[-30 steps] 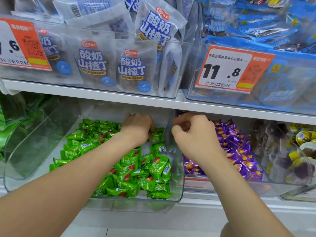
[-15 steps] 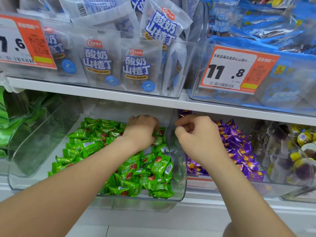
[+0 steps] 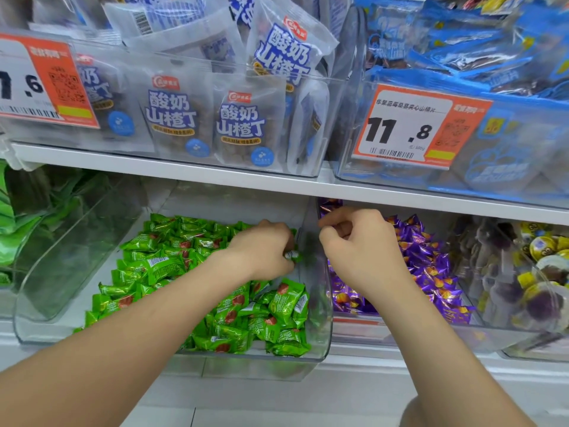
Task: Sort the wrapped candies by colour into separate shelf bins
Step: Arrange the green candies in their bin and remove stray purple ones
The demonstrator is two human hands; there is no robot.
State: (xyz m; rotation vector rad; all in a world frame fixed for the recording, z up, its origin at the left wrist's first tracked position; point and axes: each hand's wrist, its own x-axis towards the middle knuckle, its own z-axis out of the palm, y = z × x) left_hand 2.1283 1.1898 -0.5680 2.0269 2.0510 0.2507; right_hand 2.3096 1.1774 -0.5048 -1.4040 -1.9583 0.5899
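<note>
Green candies (image 3: pixel 172 266) fill the clear bin (image 3: pixel 320 349) — purple candies (image 3: pixel 431 272) lie heaped just to its right. The left hand (image 3: pixel 264 248) sits among the green ones, fingers curled round one green candy (image 3: pixel 292 256) by the bin's right wall. The right hand (image 3: pixel 360 241) hovers curled over the purple heap — whether it pinches anything, I can't tell.

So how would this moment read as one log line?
left hand: grips green candy in green bin | right hand: fingers curled over purple bin, hold unclear
</note>
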